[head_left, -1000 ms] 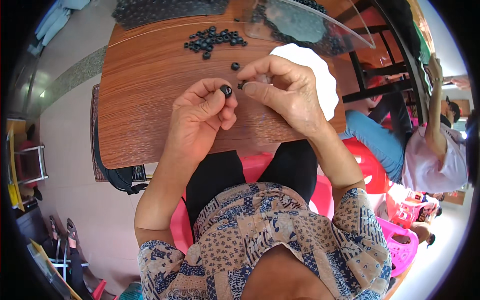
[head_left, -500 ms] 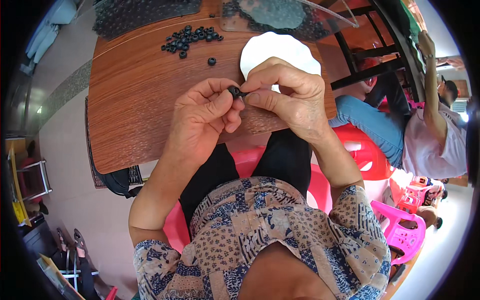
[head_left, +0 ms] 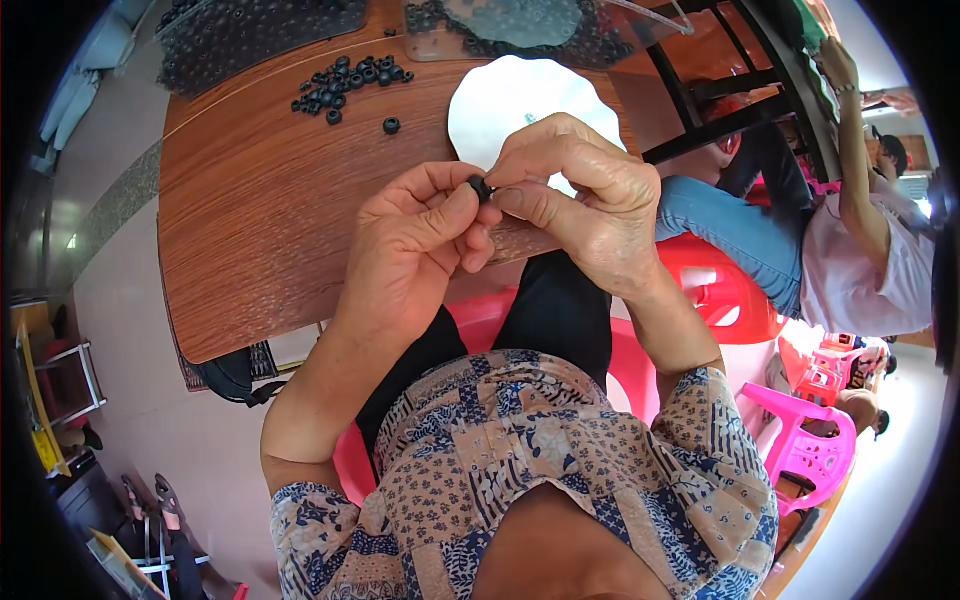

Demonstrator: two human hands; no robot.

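Over the table's near edge, my left hand (head_left: 410,235) pinches a small round black part (head_left: 481,188) between thumb and forefinger. My right hand (head_left: 590,200) meets it from the right, thumb and forefinger pressed together at the part's side. A tiny dark bit shows at those right fingertips; its kind is too small to make out. Beyond my hands lies a white scallop-edged plate (head_left: 490,100) with a small greenish mark or bit near its middle. One loose black round part (head_left: 391,126) rests on the wood, nearer than a pile of similar parts (head_left: 335,92).
Two clear trays of dark parts stand at the back of the brown wooden table (head_left: 240,220): a left tray (head_left: 260,40) and a right tray (head_left: 430,40). A person in jeans (head_left: 715,215) sits close on the right, near a red plastic chair (head_left: 720,290). A pink chair (head_left: 810,450) is behind.
The black part has turned, so its hole no longer faces up. My right fingertips sit closer against it. The table and plate have shifted slightly left and up in view.
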